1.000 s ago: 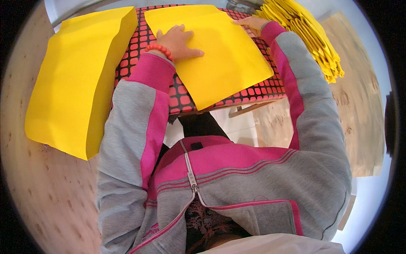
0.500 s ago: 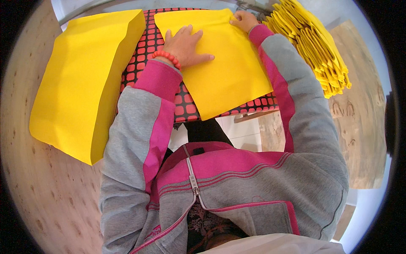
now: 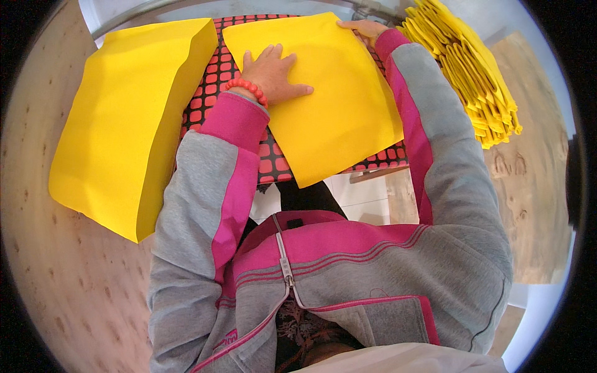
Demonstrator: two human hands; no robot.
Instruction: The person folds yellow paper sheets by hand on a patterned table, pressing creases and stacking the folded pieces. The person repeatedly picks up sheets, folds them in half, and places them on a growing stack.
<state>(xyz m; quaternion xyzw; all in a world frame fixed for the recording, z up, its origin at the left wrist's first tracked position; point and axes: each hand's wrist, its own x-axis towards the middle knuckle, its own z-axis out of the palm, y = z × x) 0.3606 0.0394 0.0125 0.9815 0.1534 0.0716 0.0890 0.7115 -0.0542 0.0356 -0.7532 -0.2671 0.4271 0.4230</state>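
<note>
Yellow sheet (image 3: pixel 339 121) lies under the left hand (image 3: pixel 272 77), fingers apart, right hand (image 3: pixel 369 30) at its edge, finger closure unclear

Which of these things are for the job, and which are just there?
Seem part of the job:
yellow sheet, under the left hand, with the right hand at its far right corner
thick yellow block on the left, probably
folded yellow pieces on the right, probably
patterned table underneath

Seem just there:
red bead bracelet, worn
wooden surface, far right

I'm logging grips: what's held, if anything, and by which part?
Left hand lies spread on the yellow sheet, not gripping; right hand touches its far right corner, grip unclear.
</note>
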